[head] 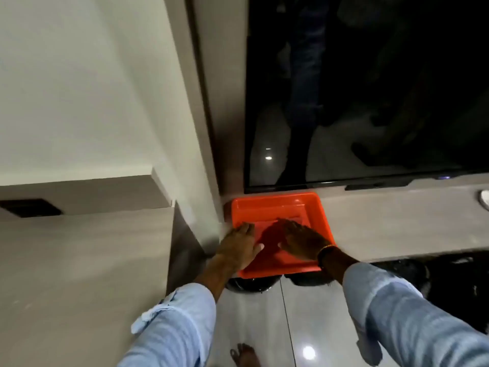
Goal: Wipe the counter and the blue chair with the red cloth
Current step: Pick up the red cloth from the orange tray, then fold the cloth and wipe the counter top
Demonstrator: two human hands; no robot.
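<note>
Sleeves of pale blue, rolled at the forearm, filled the near edge, with a bare foot (244,356) on the glossy floor (264,313) between them. Beyond, both hands reached into an orange-red tray (315,205) that sat at the left end of the counter (397,223), jutting over its front edge. The left hand (239,245) lay flat across the tray's near-left rim, fingers extended and slightly apart. The right hand (300,241), a dark band at its wrist, pressed flat on the tray floor, fingers spread and gripping nothing. A darker red patch lay between the hands; whether that was the red cloth or only shadow could not be told. No blue chair showed. Behind the tray stood a dark television screen (370,88).

The step in hand seemed to be fetching the cloth or shifting the tray, before any wiping. The next move would call for fingers closing on the cloth, then a sweep along the bare counter.
</note>
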